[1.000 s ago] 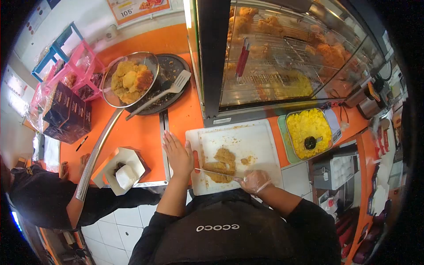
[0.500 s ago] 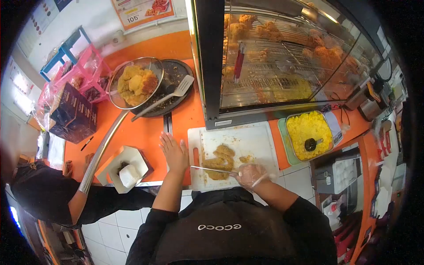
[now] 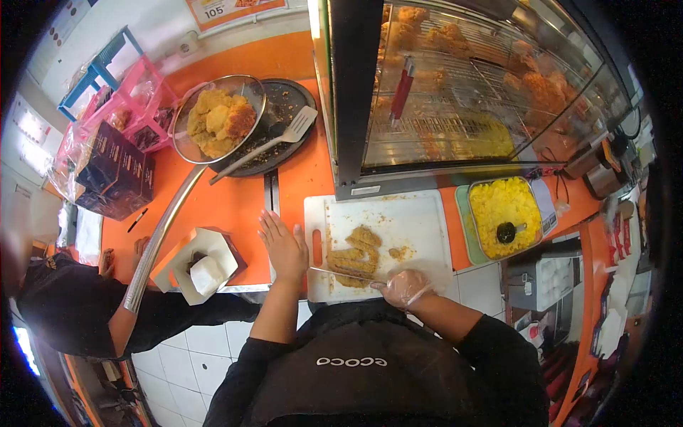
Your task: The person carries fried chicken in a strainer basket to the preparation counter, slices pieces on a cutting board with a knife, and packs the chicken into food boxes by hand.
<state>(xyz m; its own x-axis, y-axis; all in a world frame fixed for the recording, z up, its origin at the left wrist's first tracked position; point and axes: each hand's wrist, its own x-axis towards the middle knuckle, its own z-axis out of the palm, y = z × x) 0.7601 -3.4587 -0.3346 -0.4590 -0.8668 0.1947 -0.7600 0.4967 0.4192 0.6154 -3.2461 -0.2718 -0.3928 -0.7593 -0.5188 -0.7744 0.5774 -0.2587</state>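
Note:
A knife point(image 3: 343, 275) is gripped in my right hand point(image 3: 404, 286), which wears a clear plastic glove. Its thin blade points left, lying across the near part of the breaded, sliced cutlet point(image 3: 356, 255). The cutlet rests on a white cutting board point(image 3: 420, 220) with scattered crumbs. My left hand point(image 3: 286, 248) is bare, holds nothing and has its fingers stretched out, just left of the board. Left of that hand stands an open paper food box point(image 3: 229, 260) containing a white block-shaped item point(image 3: 206, 275) and something dark.
A strainer point(image 3: 178, 146) of fried pieces and a slotted turner point(image 3: 297, 127) rest over a dark round pan point(image 3: 284, 165). The glass warming cabinet point(image 3: 356, 191) stands behind the board. Right is a tray of yellow food point(image 3: 498, 199). Another person's arm point(image 3: 78, 306) is at left.
The camera view has shifted a little, so the counter and cabinet sit higher in the picture. The knife lies slightly nearer the cutlet's front edge; both hands keep nearly the same pose.

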